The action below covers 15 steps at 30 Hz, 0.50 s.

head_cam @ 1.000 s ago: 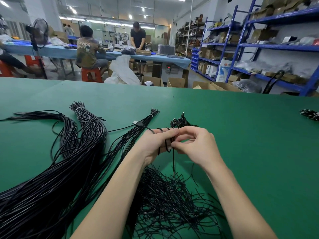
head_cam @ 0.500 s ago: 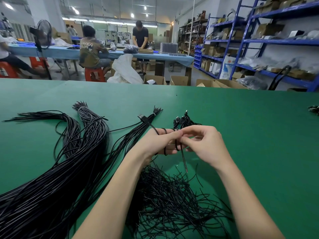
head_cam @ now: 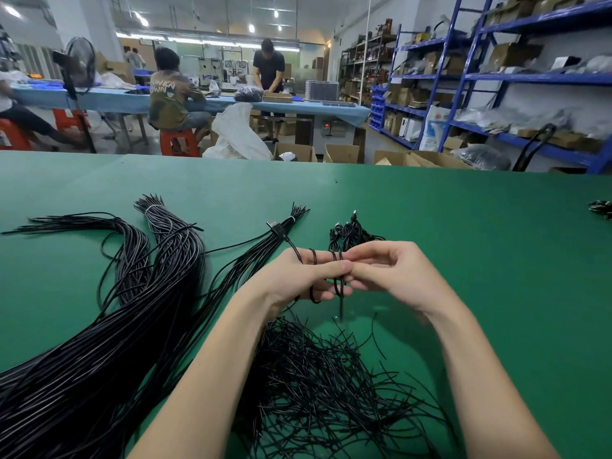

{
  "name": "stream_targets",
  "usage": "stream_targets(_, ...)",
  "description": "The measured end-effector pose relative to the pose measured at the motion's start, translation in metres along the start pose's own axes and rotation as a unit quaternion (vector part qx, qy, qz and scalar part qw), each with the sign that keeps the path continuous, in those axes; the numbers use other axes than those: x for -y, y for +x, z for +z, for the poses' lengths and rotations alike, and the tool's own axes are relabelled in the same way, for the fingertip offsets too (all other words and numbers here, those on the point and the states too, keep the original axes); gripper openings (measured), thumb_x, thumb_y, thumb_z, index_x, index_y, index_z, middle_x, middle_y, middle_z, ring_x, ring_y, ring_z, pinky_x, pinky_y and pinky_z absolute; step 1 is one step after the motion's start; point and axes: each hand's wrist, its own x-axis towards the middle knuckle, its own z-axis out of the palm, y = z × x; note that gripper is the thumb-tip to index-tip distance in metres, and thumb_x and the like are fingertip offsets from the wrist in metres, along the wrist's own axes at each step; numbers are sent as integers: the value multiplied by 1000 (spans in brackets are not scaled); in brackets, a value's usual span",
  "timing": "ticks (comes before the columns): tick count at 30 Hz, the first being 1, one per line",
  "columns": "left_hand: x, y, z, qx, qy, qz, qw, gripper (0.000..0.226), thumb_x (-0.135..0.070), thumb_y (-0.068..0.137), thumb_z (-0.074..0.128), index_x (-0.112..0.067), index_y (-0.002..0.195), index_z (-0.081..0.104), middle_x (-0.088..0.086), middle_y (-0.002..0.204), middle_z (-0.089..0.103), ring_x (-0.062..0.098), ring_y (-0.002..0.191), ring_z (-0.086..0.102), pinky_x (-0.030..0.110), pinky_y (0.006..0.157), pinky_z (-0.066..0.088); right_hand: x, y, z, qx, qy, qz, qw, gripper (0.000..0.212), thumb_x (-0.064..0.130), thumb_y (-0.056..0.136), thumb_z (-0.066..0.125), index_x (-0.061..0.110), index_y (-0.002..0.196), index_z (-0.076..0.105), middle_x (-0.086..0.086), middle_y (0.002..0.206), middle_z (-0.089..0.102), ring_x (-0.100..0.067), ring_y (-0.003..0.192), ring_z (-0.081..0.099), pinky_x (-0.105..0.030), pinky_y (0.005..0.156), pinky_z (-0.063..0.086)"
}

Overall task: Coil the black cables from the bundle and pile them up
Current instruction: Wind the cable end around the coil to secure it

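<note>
A thick bundle of long black cables (head_cam: 109, 329) sprawls over the left of the green table (head_cam: 463, 246), its ends tied with white bands. One black cable (head_cam: 313, 260) is wound in loops around the fingers of my left hand (head_cam: 298, 276); its plug (head_cam: 275, 226) lies beside the bundle. My right hand (head_cam: 394, 273) pinches the cable's free end against the loops, a short tail hanging below. Just behind my hands sits a small pile of coiled cables (head_cam: 351, 231).
A heap of thin black twist ties (head_cam: 331, 389) lies between my forearms. Another small dark cable bunch (head_cam: 601, 208) sits at the right edge. Beyond the table are cardboard boxes (head_cam: 341, 153), blue shelving (head_cam: 516, 77) and people at a blue workbench (head_cam: 185, 101).
The hanging tail of the cable has grown shorter as more of it went around my left fingers. Both hands stayed in about the same place.
</note>
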Motion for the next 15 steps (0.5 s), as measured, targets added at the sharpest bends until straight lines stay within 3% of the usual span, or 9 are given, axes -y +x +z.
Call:
stream_targets(2,2,1,1,1,6,2,1000,17,-18,92,71,-12,107,76,6,95,78,11,77,73,13,60,52,1,-4,-9,49,31,21,998,13,2,93,69,5,103,76,-14,95,79,-21,91,77,-21,73,60)
stream_targets(4,3,3,5,8,8,1,1000,17,-17,91,71,-11,107,75,5,92,78,11,75,73,12,60,52,2,-5,-10,41,20,17,999,11,11,96,67,8,101,77,-11,93,79,-18,87,77,-20,67,59)
stream_targets(7,3,5,9,19,15,1,1000,16,-15,92,71,-10,107,75,7,95,78,12,77,73,13,62,52,-2,3,-3,-137,-112,-51,983,18,40,89,75,22,85,77,13,71,70,-4,60,60,-15,57,46)
stream_targets(9,3,3,12,55,45,4,997,16,-14,94,69,-7,107,74,6,94,77,8,75,71,13,62,51,1,5,-2,-186,-150,-93,967,25,53,81,77,29,86,76,15,72,63,-1,60,51,-11,56,41)
stream_targets(11,1,0,13,104,86,18,991,12,-11,95,67,-5,103,74,4,90,77,7,72,69,13,62,50,4,3,0,-70,-133,-85,985,37,61,76,79,37,105,73,19,99,70,6,83,61,-6,64,45)
stream_targets(13,-2,-3,18,142,125,50,981,8,-7,95,66,-3,97,72,3,86,77,8,72,69,16,64,51,6,0,6,53,-126,-54,989,54,63,72,78,41,120,67,22,118,69,3,99,67,-13,65,53)
stream_targets(15,-4,-5,22,159,146,72,974,6,-3,94,66,-4,99,70,6,87,76,12,75,70,21,70,55,5,-1,12,104,-116,-39,987,45,52,81,79,32,120,68,16,118,71,-15,78,75,-22,49,54)
